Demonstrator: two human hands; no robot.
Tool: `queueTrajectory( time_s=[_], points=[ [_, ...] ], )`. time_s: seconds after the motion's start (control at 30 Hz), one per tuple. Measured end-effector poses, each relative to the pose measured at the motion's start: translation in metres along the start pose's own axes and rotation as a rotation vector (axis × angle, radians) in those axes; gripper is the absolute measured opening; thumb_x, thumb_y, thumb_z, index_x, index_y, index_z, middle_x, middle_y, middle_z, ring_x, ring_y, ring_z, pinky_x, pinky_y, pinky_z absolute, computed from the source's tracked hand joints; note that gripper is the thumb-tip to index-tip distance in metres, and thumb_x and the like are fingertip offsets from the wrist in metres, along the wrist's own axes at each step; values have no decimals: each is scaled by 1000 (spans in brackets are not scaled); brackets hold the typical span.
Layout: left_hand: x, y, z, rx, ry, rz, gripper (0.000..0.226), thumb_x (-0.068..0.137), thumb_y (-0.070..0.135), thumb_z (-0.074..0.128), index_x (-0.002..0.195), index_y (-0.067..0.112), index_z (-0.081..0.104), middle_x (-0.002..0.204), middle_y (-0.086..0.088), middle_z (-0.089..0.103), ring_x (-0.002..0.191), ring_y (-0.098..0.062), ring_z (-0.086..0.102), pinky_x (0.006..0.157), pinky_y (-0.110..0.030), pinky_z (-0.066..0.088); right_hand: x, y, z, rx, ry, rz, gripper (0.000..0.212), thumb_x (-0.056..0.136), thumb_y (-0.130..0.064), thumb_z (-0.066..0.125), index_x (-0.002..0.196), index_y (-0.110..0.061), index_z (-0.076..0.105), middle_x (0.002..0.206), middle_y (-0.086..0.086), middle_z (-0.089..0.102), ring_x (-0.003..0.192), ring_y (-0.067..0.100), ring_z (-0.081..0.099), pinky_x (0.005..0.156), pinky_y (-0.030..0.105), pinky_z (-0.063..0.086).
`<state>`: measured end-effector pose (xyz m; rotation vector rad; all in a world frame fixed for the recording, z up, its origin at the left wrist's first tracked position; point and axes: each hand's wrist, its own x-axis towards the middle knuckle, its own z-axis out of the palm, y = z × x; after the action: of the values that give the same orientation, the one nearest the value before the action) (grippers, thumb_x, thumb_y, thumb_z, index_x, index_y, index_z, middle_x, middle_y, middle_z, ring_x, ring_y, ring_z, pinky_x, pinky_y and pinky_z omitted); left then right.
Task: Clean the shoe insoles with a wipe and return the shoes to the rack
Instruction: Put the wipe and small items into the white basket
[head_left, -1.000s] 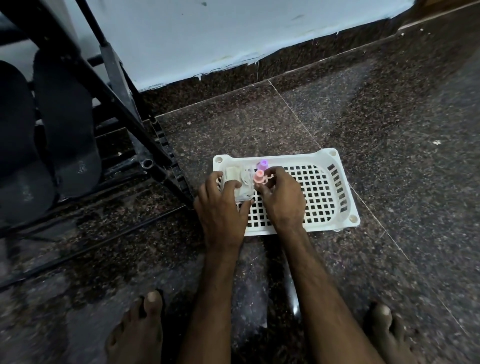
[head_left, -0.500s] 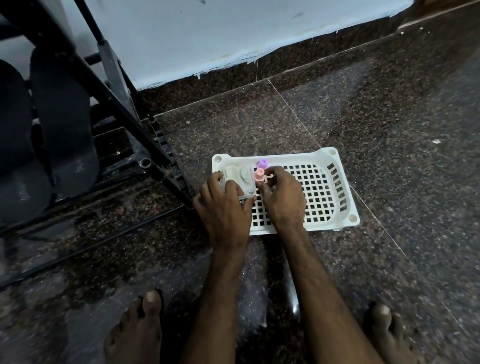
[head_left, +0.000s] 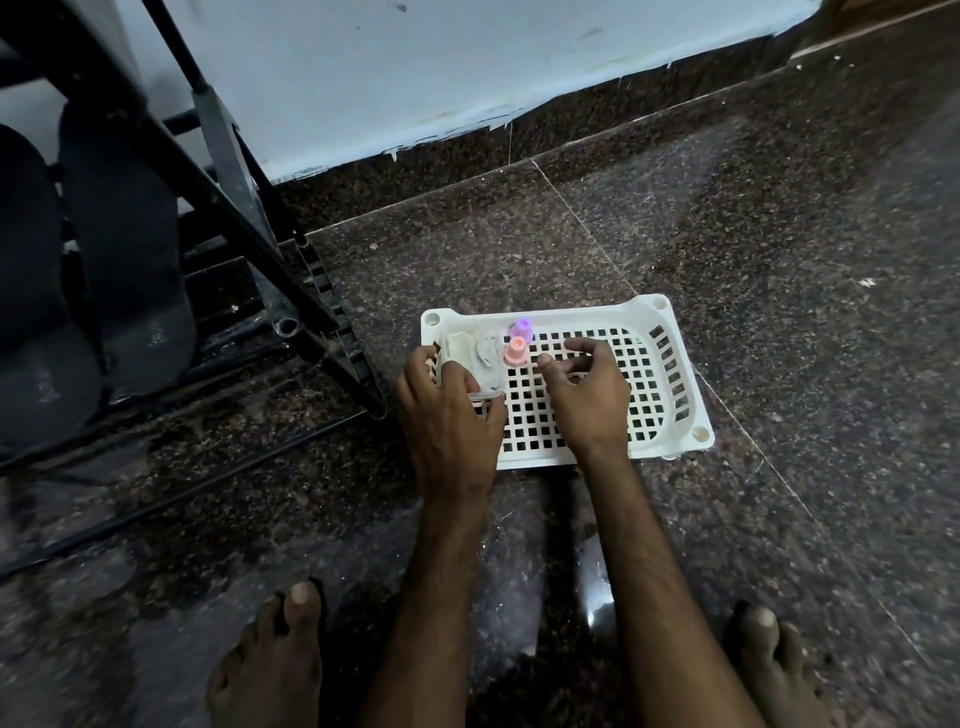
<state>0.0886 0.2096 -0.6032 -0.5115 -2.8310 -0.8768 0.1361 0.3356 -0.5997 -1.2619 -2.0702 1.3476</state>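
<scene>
- Two hands of yours are down over the white perforated basket, which sits on the dark speckled floor.
- Your left hand lies at the basket's left end, fingers curled over a clear plastic wipe container and closed on its near edge; the container rests inside the basket against that left wall.
- Your right hand hovers above the basket's grid floor, near the middle, fingers loosely bent and a little spread, gripping nothing you can see.
- A pink cap and a purple cap stand in the basket just beside the container, the purple one nearer the basket's far rim.
- The black shoe rack stands left of the basket, its nearest leg close to the basket's left end.
- A pair of black sandals leans on the rack, well away from the basket.
- Your bare feet are planted on the floor, on the basket's near side.
</scene>
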Motion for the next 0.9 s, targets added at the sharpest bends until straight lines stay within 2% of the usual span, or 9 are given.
queueTrajectory(
  time_s=[0.1,0.33,0.4,0.53,0.63,0.73,0.8,0.9],
  points=[
    [-1,-1,-1,-37,3,-6,34,68,29,82,84,18,54,133,-12,47,121,-29,42,102,-42,42,3,3,1,71,8,50,30,89,-29,70,115,-17,59,82,-7,64,83,19,69,86,45,55],
    [-2,0,-2,-23,4,16,33,68,27,82,84,18,54,133,-12,48,118,-28,44,99,-41,43,8,-1,0,177,-63,150,30,86,-21,71,112,-23,56,91,-6,68,89,20,69,90,48,55],
    [-2,-1,-2,-9,10,30,36,69,30,82,89,19,55,134,-11,48,119,-29,44,100,-42,43,12,0,-3,235,-108,178,37,82,-12,73,110,-26,54,102,-6,68,97,19,68,94,48,54],
    [-3,-2,-1,-23,8,27,55,67,35,85,108,17,54,141,-12,43,122,-31,42,102,-43,42,20,-2,-11,159,-152,67,45,80,-2,75,108,-26,49,114,-4,65,109,16,63,100,45,51],
    [-3,-1,-1,-17,1,27,63,67,38,86,117,17,53,145,-11,40,124,-31,42,103,-42,41,23,-6,-16,-5,-136,-19,44,80,-15,80,106,-21,45,110,-1,64,106,16,61,95,42,51],
    [-4,-1,-1,-14,7,31,68,66,40,85,121,17,52,146,-10,39,124,-30,42,103,-40,39,19,-11,-20,-103,-64,-58,46,75,-45,82,97,-19,52,92,-1,65,84,21,66,77,37,53],
    [-4,0,-1,-9,14,36,72,65,41,86,123,17,51,146,-9,39,125,-29,42,104,-40,39,15,-15,-23,-162,-16,-47,51,73,-61,76,94,-18,57,83,-4,62,76,18,62,68,32,46],
    [-4,0,0,1,15,40,76,63,44,86,125,19,50,148,-7,38,126,-28,41,104,-40,40,15,-18,-27,-152,-3,57,56,81,-67,62,98,-14,54,85,-2,59,73,12,53,66,29,33]
  ],
)
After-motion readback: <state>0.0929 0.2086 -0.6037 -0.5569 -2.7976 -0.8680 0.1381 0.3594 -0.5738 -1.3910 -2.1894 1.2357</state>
